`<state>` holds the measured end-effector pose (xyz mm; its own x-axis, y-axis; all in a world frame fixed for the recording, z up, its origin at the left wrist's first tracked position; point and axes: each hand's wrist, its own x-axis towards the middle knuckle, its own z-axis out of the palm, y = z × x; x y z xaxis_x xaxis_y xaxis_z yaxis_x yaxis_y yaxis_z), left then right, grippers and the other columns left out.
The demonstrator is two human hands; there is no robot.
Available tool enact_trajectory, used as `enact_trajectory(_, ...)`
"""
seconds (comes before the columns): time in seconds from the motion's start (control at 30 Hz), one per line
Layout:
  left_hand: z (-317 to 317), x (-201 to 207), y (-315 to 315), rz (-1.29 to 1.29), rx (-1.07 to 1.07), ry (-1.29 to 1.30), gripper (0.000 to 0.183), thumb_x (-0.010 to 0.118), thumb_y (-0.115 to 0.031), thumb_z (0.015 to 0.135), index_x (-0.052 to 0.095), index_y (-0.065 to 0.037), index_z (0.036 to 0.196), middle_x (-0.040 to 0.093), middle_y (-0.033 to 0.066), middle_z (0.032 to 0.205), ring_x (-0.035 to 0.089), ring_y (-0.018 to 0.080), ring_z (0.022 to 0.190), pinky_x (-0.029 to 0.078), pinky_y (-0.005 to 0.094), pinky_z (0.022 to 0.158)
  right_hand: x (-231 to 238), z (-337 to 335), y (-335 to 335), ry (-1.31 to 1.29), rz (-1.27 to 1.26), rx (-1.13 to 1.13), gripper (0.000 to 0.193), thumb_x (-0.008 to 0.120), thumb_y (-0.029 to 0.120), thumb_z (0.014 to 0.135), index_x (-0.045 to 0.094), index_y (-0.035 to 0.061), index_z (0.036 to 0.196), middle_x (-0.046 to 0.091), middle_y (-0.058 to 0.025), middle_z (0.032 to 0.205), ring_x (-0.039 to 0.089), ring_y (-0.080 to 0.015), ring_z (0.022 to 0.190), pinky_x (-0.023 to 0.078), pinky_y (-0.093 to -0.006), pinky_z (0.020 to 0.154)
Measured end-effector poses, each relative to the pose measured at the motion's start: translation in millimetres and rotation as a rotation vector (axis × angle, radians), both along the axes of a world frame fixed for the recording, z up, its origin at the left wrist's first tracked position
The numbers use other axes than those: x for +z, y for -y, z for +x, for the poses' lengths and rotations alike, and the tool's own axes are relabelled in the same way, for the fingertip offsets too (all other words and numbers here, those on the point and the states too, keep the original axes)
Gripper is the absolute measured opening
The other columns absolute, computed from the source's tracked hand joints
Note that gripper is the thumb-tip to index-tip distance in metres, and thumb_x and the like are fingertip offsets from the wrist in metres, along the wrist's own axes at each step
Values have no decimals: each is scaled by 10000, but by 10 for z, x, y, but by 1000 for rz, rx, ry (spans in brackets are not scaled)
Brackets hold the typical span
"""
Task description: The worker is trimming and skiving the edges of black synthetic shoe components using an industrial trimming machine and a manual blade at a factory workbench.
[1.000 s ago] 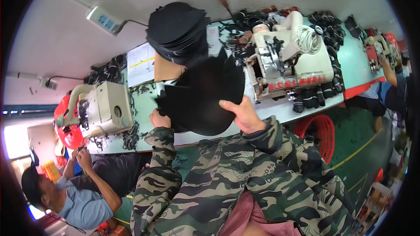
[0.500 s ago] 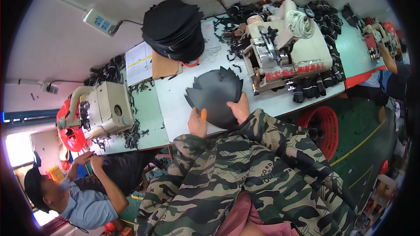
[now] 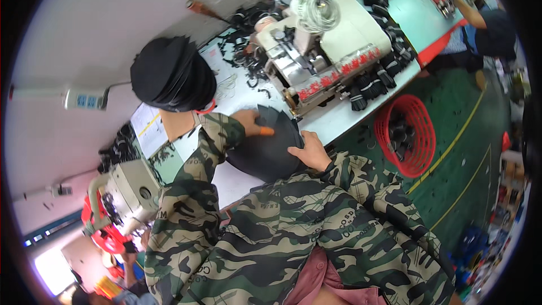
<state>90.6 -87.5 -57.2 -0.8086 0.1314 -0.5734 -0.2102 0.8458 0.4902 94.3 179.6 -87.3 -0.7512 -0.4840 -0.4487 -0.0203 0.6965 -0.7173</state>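
Note:
A thin stack of black rounded sheets (image 3: 262,155) with jagged points along its far edge lies low over the white tabletop, close to my body. My left hand (image 3: 248,123) grips its far left edge, the thumb in an orange finger cover on top. At the right edge my right hand (image 3: 314,151) holds the sheets, thumb pressed on the upper face and the other fingers partly hidden. Beyond my left forearm rises a tall pile of similar black pieces (image 3: 169,73). A cream sewing machine (image 3: 322,45) stands just past the sheets on the right.
Bundled black strips (image 3: 367,87) lie around the machine. A red plastic basket (image 3: 381,130) with dark pieces stands on the green floor at right. Another cream machine (image 3: 132,189) is at left, near papers (image 3: 149,130) and a brown board (image 3: 178,124). Co-workers (image 3: 488,34) are at both sides.
The view has turned, shifting the scene. My left hand has gone from the sheets' near left edge to their far left edge. The stack is tilted round and nearer my body.

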Motion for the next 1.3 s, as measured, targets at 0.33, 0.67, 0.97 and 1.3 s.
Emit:
enact_trajectory(0.33, 189, 76, -352, -278, -70, -165, 844, 762, -619, 637, 599, -68, 1256, 598, 162, 1173, 537, 348, 1135, 475, 429, 927, 141, -132, -8, 35, 181, 122, 588, 754, 407, 726, 575, -43, 1059, 618, -230, 1020, 592, -394, 966, 484, -435, 847)
enact_trajectory(0.67, 818, 52, -297, -42, 463, -597, 764, 807, -392, 721, 519, 11, 1302, 574, 237, 1248, 558, 355, 1145, 438, 426, 982, -40, -212, 161, -13, -134, 270, 719, 749, 383, 691, 500, -103, 1159, 570, -292, 1125, 554, -407, 1074, 446, -431, 937)
enact_trajectory(0.97, 1848, -737, -796, -205, 1212, -512, 791, 854, -293, 688, 446, 114, 1230, 607, 260, 1064, 648, 352, 876, 525, 435, 775, 117, -184, 334, 77, 25, 683, 624, 683, 487, 753, 644, -112, 928, 639, -314, 972, 631, -435, 943, 503, -462, 842)
enact_trajectory(1.3, 1025, 145, -691, -518, 637, -591, 678, 731, -176, 769, 453, -110, 1384, 445, 241, 1372, 531, 405, 1168, 501, 432, 878, 312, -1167, -444, 171, -70, 573, 572, 693, 443, 793, 647, -50, 1080, 699, -207, 951, 679, -341, 889, 526, -408, 788)
